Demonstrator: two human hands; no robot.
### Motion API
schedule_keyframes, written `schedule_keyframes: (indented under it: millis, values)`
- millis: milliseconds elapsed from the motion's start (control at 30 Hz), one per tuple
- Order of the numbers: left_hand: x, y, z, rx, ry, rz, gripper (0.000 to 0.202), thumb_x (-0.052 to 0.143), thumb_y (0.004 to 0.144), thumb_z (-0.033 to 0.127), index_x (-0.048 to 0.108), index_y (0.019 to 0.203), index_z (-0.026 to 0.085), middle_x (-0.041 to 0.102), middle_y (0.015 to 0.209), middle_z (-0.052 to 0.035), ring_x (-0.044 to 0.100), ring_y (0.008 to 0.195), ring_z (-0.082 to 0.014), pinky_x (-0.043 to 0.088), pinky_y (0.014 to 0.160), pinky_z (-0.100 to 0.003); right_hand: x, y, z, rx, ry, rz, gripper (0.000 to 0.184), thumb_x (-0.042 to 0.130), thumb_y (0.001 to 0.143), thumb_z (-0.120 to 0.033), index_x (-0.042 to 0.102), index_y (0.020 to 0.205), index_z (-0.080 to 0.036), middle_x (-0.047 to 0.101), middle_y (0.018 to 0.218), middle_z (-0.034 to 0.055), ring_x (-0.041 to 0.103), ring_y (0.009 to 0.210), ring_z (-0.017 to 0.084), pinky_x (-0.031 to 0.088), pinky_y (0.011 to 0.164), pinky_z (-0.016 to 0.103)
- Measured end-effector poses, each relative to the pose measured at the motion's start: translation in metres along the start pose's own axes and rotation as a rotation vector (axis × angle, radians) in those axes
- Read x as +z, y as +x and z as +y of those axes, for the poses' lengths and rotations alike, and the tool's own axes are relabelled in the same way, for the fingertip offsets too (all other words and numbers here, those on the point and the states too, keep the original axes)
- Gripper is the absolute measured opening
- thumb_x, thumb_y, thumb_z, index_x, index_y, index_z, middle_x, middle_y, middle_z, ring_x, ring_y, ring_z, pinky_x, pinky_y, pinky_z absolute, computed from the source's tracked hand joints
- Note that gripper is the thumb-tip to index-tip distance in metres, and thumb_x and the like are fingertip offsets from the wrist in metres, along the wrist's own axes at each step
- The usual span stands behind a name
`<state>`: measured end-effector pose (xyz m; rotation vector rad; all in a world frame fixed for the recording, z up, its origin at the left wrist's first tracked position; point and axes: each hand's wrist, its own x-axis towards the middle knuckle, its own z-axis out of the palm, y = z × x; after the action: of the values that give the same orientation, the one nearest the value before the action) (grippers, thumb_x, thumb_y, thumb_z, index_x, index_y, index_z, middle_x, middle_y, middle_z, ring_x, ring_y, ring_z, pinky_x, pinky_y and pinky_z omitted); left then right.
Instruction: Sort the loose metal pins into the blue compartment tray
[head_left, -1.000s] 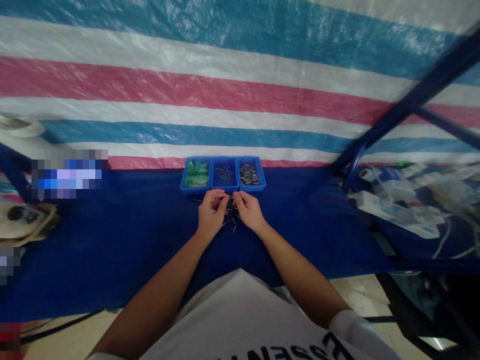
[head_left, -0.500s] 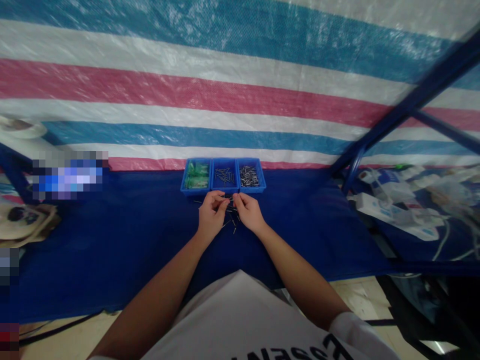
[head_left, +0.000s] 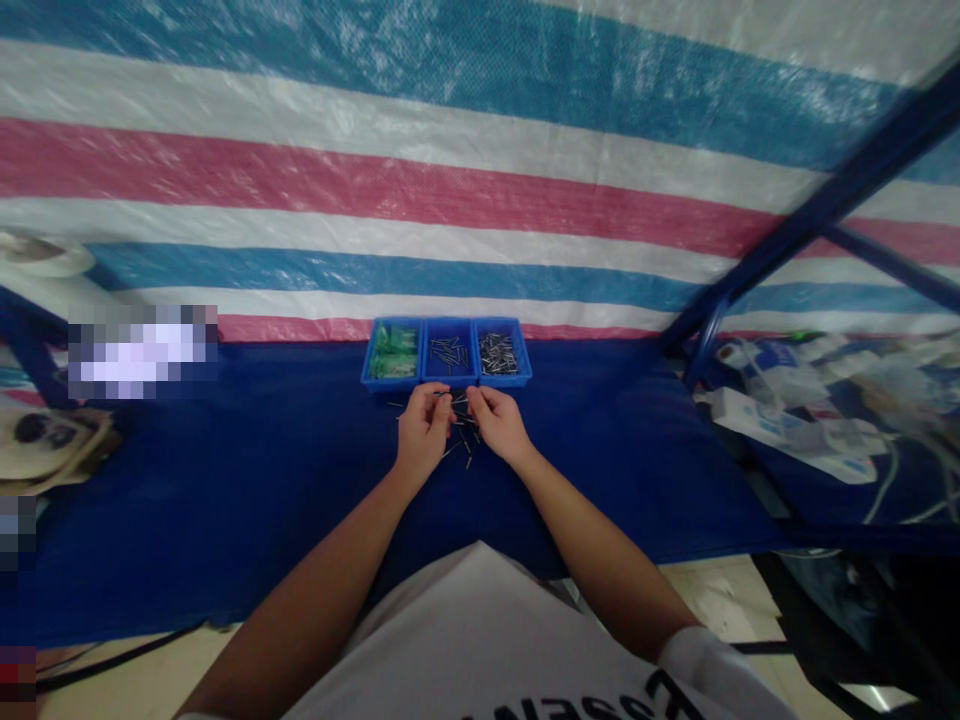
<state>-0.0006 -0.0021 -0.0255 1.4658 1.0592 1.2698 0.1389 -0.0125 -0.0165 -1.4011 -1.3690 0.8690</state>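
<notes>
a striped tarp [head_left: 375, 180] in blue, white and pink fills the wall ahead of us, and a navy cloth [head_left: 225, 500] covers the table below it. a blue metal frame [head_left: 817, 220] slants across the right side, and beyond it a white power strip [head_left: 780, 430] lies among tangled cables [head_left: 889, 480]. a white shirt [head_left: 480, 640] shows at the bottom of our view, with both forearms reaching out from it across the cloth.

three blue bins [head_left: 446, 382] stand side by side at the far edge of the cloth, touching one another. the left bin holds green packets [head_left: 395, 352], while the middle and right bins hold metal pins [head_left: 499, 352], with the right bin looking fuller.

just in front of the bins, loose pins [head_left: 465, 440] lie scattered on the cloth, under and between our hands. our left hand [head_left: 424, 430] and right hand [head_left: 499, 422] sit close together there, not spread but curled, each with its fingers [head_left: 442, 398] pinched closed over the pins. whether a pin sits in either pinch is too small to tell.
</notes>
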Motion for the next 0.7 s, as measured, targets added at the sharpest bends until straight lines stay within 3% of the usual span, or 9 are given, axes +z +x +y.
schedule_keyframes:
  millis: [133, 233, 333, 467, 567, 667, 700]
  values:
    - [0.001, 0.001, 0.001, -0.024, -0.025, 0.009, 0.029, 0.05, 0.091, 0.045, 0.053, 0.104, 0.02, 0.058, 0.062, 0.0044, 0.05, 0.044, -0.0072, 0.039, 0.044, -0.019, -0.008, 0.009, 0.003, 0.139, 0.179, 0.167, 0.053, 0.043, 0.085, -0.067, 0.051, 0.064, -0.019, 0.041, 0.046, -0.0047, 0.038, 0.041, 0.01, 0.032, 0.044, 0.024]
    - [0.001, 0.001, 0.0, -0.026, -0.003, 0.015, 0.028, 0.049, 0.091, 0.044, 0.054, 0.104, 0.02, 0.058, 0.061, 0.0042, 0.05, 0.044, -0.0073, 0.04, 0.045, -0.019, -0.016, 0.013, 0.002, 0.168, 0.286, 0.24, 0.053, 0.04, 0.086, -0.066, 0.061, 0.086, -0.017, 0.049, 0.052, -0.0034, 0.044, 0.042, 0.01, 0.034, 0.043, 0.023]
    - [0.0, 0.0, 0.0, -0.023, 0.019, 0.015, 0.026, 0.048, 0.092, 0.042, 0.055, 0.103, 0.02, 0.058, 0.061, 0.0044, 0.05, 0.043, -0.0073, 0.04, 0.045, -0.019, -0.021, 0.014, 0.001, 0.136, 0.298, 0.232, 0.05, 0.046, 0.086, -0.06, 0.062, 0.105, -0.017, 0.057, 0.061, -0.0016, 0.049, 0.046, 0.01, 0.037, 0.044, 0.023]
    - [-0.001, -0.001, -0.001, -0.033, 0.087, 0.037, 0.023, 0.051, 0.09, 0.039, 0.057, 0.101, 0.02, 0.059, 0.06, 0.0047, 0.051, 0.044, -0.0075, 0.04, 0.046, -0.019, -0.027, 0.009, -0.011, -0.045, 0.173, 0.258, 0.038, 0.053, 0.087, -0.051, 0.066, 0.098, -0.016, 0.059, 0.062, 0.0, 0.054, 0.053, 0.012, 0.045, 0.052, 0.026]
    - [-0.001, -0.001, -0.003, -0.046, 0.11, 0.039, 0.021, 0.051, 0.089, 0.038, 0.058, 0.099, 0.02, 0.059, 0.06, 0.0048, 0.051, 0.045, -0.0079, 0.041, 0.047, -0.019, -0.037, -0.004, -0.052, -0.247, 0.121, 0.375, 0.031, 0.052, 0.091, -0.045, 0.067, 0.097, -0.019, 0.065, 0.073, 0.0037, 0.063, 0.066, 0.015, 0.052, 0.063, 0.03]
    - [-0.002, 0.0, -0.005, -0.042, 0.117, 0.033, 0.02, 0.051, 0.089, 0.037, 0.059, 0.098, 0.021, 0.059, 0.06, 0.0046, 0.051, 0.045, -0.0083, 0.04, 0.047, -0.02, -0.055, -0.03, -0.119, -0.557, 0.121, 0.566, 0.028, 0.055, 0.09, -0.042, 0.068, 0.108, -0.025, 0.069, 0.1, 0.0061, 0.067, 0.091, 0.022, 0.054, 0.073, 0.038]
    - [-0.002, 0.0, -0.005, -0.037, 0.122, 0.036, 0.02, 0.051, 0.089, 0.037, 0.059, 0.097, 0.02, 0.059, 0.06, 0.0045, 0.051, 0.045, -0.0083, 0.04, 0.047, -0.02, -0.062, -0.04, -0.141, -0.63, 0.175, 0.609, 0.029, 0.057, 0.088, -0.046, 0.066, 0.113, -0.034, 0.065, 0.115, 0.0019, 0.063, 0.105, 0.024, 0.053, 0.077, 0.037]
